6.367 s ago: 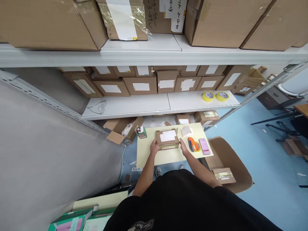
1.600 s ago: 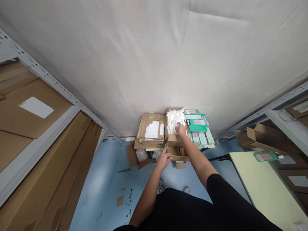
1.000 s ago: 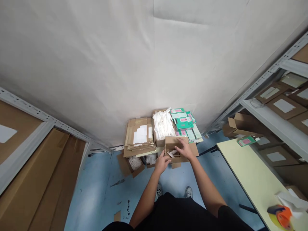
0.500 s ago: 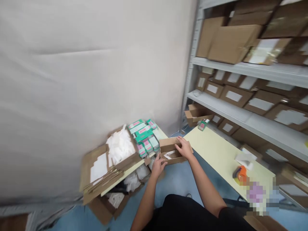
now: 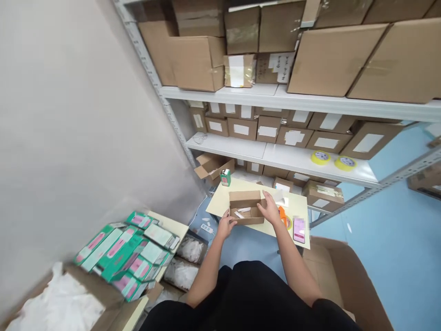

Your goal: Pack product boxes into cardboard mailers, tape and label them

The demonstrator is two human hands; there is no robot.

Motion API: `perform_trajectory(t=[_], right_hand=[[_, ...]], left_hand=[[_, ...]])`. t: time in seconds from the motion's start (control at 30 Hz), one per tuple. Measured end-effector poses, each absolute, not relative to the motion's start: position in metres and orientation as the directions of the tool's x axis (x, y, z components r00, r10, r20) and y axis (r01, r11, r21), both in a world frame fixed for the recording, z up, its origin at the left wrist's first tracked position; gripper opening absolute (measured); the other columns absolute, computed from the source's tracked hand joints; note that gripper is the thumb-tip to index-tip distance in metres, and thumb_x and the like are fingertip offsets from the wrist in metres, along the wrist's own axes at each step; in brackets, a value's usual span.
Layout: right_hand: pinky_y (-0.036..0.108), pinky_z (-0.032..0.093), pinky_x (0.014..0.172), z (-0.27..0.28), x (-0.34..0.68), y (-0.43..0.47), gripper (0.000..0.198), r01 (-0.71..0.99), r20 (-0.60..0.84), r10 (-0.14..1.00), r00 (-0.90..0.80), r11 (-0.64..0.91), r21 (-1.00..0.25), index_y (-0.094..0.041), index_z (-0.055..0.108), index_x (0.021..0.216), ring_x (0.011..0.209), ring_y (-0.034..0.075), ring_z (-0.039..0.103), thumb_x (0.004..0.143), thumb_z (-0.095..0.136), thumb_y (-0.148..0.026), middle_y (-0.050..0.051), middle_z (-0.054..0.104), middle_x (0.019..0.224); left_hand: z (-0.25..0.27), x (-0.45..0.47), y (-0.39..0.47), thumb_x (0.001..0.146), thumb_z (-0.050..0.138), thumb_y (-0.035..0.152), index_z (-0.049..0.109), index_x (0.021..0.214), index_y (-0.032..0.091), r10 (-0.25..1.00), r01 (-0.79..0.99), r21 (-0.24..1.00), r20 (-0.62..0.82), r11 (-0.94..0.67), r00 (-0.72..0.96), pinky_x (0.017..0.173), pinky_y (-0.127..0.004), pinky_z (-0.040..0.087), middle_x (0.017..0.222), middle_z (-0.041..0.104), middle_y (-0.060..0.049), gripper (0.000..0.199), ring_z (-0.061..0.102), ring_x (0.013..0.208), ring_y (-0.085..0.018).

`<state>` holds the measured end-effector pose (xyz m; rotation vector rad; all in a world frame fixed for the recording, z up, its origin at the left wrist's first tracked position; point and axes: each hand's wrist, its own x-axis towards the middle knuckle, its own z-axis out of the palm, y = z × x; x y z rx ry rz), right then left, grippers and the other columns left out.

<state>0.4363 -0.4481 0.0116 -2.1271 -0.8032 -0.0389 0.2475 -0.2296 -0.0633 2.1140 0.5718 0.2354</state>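
Observation:
Between my hands is an open cardboard box, held level over the front edge of the pale yellow table. A few small white pieces lie on the bottom of the box. My left hand grips its left end, thumb along the near wall. My right hand is closed on the right end. Just right of that hand an orange tape dispenser rests on the table, and a phone with a pink screen lies near the right edge. A small green box stands at the table's far left corner.
Metal shelves full of labelled cartons rise behind the table. Two yellow tape rolls lie on one shelf. To the left, green and pink boxes cover another table. A large open carton stands at the lower right.
My view has swung right, from the table of green boxes to the shelves. The open cardboard box has travelled with both hands from between the tables to the pale yellow table.

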Motion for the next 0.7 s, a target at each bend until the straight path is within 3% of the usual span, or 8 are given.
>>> perform_trajectory(t=[0.17,0.4,0.6,0.7], right_hand=[[0.053,0.045,0.121,0.000,0.461,-0.443,0.069,0.463,0.286,0.390,0.875,-0.501,-0.731,-0.022,0.043,0.160,0.146,0.032,0.051,0.096,0.058,-0.042,0.015,0.054,0.157],[0.050,0.044,0.122,-0.020,0.479,-0.382,0.072,0.408,0.235,0.354,0.905,-0.568,-0.714,-0.023,0.042,0.162,0.145,0.029,0.052,0.092,0.058,-0.029,0.013,0.055,0.156],[0.055,0.042,0.123,-0.039,0.506,-0.309,0.076,0.299,0.111,0.335,0.936,-0.586,-0.753,-0.026,0.046,0.161,0.146,0.032,0.052,0.087,0.064,-0.029,0.011,0.056,0.157],[0.054,0.043,0.122,-0.056,0.526,-0.265,0.078,0.234,0.056,0.340,0.939,-0.510,-0.828,-0.026,0.047,0.160,0.146,0.031,0.053,0.085,0.067,-0.031,0.011,0.055,0.159]], left_hand=[[-0.099,0.303,-0.202,0.077,0.082,0.008,0.079,0.090,0.017,0.425,0.350,0.813,-0.141,-0.466,0.894,0.122,-0.049,0.043,0.153,0.059,-0.016,0.016,0.052,0.147,-0.033],[-0.138,0.374,-0.132,0.076,0.075,0.002,0.078,0.102,0.016,0.288,0.328,0.822,-0.209,-0.466,0.934,0.125,-0.046,0.040,0.156,0.057,-0.015,0.029,0.049,0.150,-0.033],[-0.150,0.402,-0.091,0.069,0.086,0.016,0.078,0.116,0.023,0.089,0.244,0.856,-0.228,-0.456,0.970,0.122,-0.051,0.043,0.150,0.062,-0.013,0.048,0.052,0.147,-0.035],[-0.146,0.404,-0.068,0.078,0.083,0.028,0.074,0.124,0.024,0.135,0.198,0.893,-0.156,-0.404,0.978,0.114,-0.048,0.051,0.152,0.059,-0.012,0.047,0.059,0.140,-0.031]])
